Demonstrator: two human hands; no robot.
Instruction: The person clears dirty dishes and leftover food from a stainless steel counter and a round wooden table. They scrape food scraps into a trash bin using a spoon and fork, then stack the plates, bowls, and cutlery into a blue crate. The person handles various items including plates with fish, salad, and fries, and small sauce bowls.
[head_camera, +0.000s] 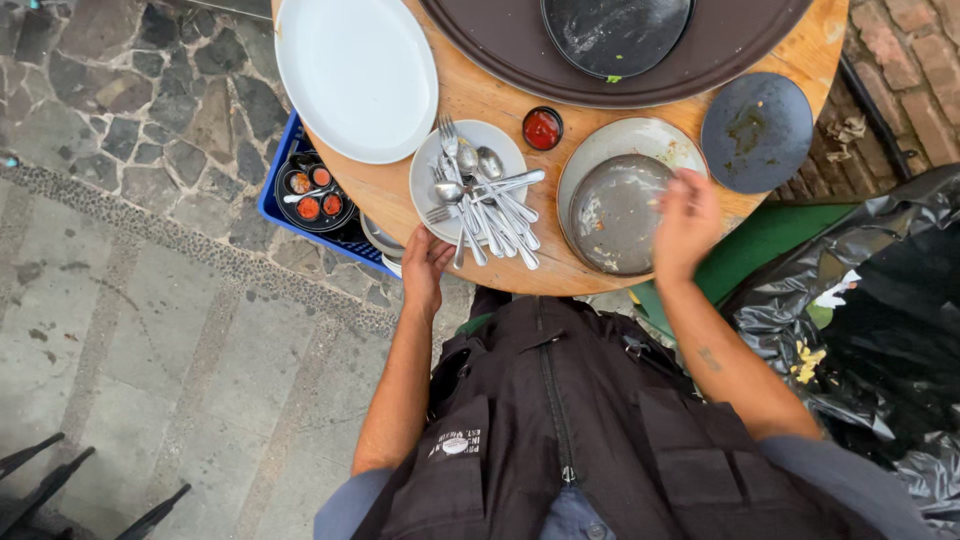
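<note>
A white rectangular label (455, 445) sits on the person's black vest while the left hand (425, 265) curls under the round wooden table's (480, 100) near edge below a small grey plate (432, 170) heaped with steel cutlery (485, 205), and the right hand (686, 222) rests loosely open, gripping nothing, on the rim of a dirty grey bowl (615, 212) stacked on a plate, black bin bag (860, 300) crowding the right.

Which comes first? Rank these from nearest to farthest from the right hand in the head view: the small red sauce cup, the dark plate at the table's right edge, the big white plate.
From the right hand, which rests on the stacked grey plates:
1. Dark plate, up and to the right at the table edge.
2. Small red sauce cup, up and to the left; nearly as close, though the dark plate's rim looks nearer.
3. Big white plate, far left, clearly farthest.
</note>
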